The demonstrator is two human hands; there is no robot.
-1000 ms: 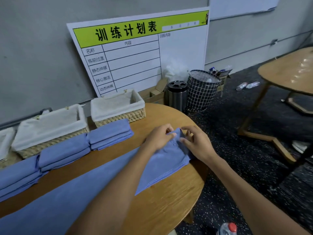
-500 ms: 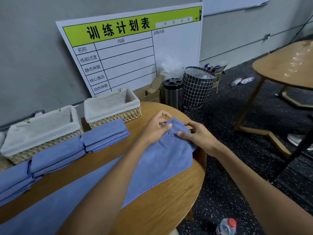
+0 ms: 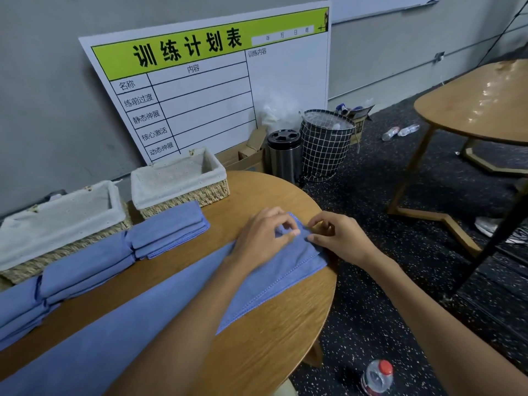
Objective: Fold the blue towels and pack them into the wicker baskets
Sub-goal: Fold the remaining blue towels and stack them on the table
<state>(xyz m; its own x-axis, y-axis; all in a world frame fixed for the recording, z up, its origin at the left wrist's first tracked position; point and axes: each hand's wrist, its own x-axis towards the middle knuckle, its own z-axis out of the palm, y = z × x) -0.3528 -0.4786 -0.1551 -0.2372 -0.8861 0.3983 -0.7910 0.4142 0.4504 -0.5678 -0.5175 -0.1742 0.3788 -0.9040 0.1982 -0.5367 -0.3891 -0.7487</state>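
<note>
Blue towel, 3 o'clock end: pinched by left hand and right hand, corners aligned for folding; wicker baskets at 11 o'clock.

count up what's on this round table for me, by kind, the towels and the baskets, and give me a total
Folded blue towel stacks: 3
Blue towel laid out, being folded: 1
Lined wicker baskets: 2 in full view; a third may sit at the left edge, cut off
Total: 6
</note>
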